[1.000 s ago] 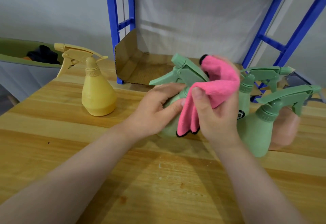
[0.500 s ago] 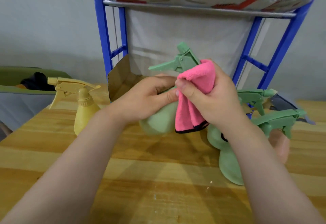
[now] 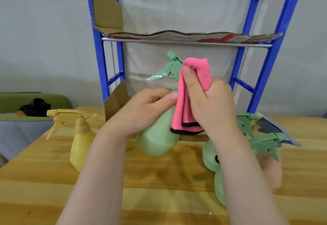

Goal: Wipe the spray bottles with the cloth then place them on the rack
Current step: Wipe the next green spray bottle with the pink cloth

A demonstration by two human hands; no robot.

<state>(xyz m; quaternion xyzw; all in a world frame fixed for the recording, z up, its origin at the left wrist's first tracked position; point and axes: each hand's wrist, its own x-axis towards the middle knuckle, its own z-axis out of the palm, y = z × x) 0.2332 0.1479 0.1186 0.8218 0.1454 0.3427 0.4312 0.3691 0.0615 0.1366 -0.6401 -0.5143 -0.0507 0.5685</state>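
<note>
Green bottle point(image 3: 157, 136) lifted higher; L fingers point(image 3: 169, 99) grip it, R fingers point(image 3: 190, 77) pinch cloth point(image 3: 191, 90); 1 yellow bottle point(image 3: 81, 143).

Count: four spray bottles in sight, three green and one yellow, plus one cloth, two hands, one rack
One green spray bottle point(image 3: 157, 141) is lifted off the tabletop point(image 3: 159, 177); two more green spray bottles point(image 3: 210, 155) point(image 3: 219, 187) stand partly hidden behind the right forearm, each with its own trigger head showing; one yellow spray bottle point(image 3: 81, 143) stands at the left; a single pink cloth point(image 3: 187, 97); left hand point(image 3: 141, 111) and right hand point(image 3: 212, 104); one blue rack point(image 3: 99, 44) with two cardboard-lined shelves
</note>
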